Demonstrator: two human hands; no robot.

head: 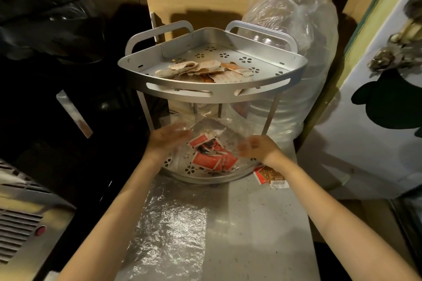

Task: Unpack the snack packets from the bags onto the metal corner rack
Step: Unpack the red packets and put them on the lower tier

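Both hands [212, 143] hold a clear bag [205, 134] inside the rack's lower tier [189, 170]

head cam, looking down, close to rack [212, 89].

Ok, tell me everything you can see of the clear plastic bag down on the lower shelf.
The clear plastic bag is thin, crinkled and see-through, lying over the lower shelf of the metal corner rack. Through it show several red snack packets in a loose heap. The left hand and right hand are at its two sides, blurred, so the exact grip is unclear. Its upper part rises crumpled between the rack's legs.
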